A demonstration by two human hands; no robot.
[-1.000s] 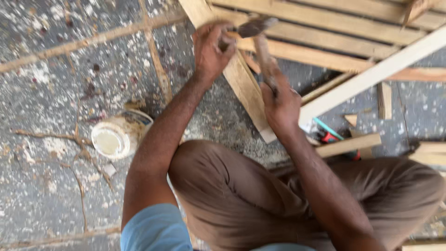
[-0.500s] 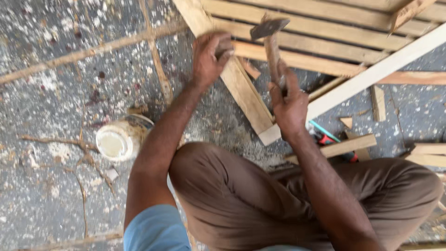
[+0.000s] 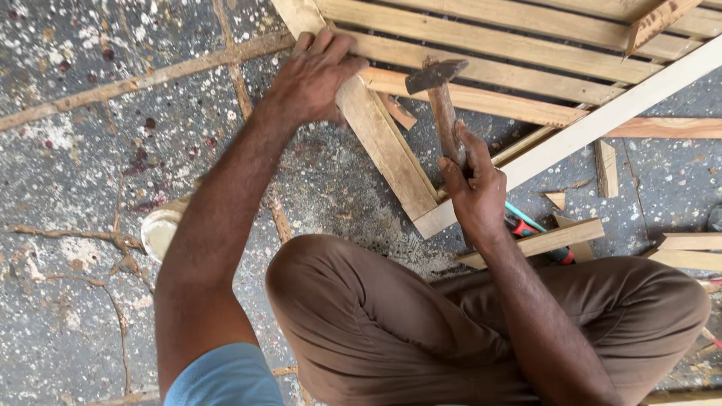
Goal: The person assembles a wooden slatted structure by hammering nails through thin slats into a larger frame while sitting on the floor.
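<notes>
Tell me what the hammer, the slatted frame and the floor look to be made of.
Hammer, held in the right hand: dark, dull metal head, probably steel, on a worn brown wooden handle showing grain. Pale slatted frame, steadied by the left hand: bare sawn timber, unpainted, with visible grain. Grey speckled floor: seemingly concrete or stone slabs, rough, paint-spattered, with raised joint lines.

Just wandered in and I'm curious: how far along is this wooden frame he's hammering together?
Done: several slats already lie in a row across the frame's side rail. In hand: the left hand steadies a slat at the rail, and the right hand grips a hammer with its head above that joint. Left: loose offcuts and a long strip lie unattached.
</notes>
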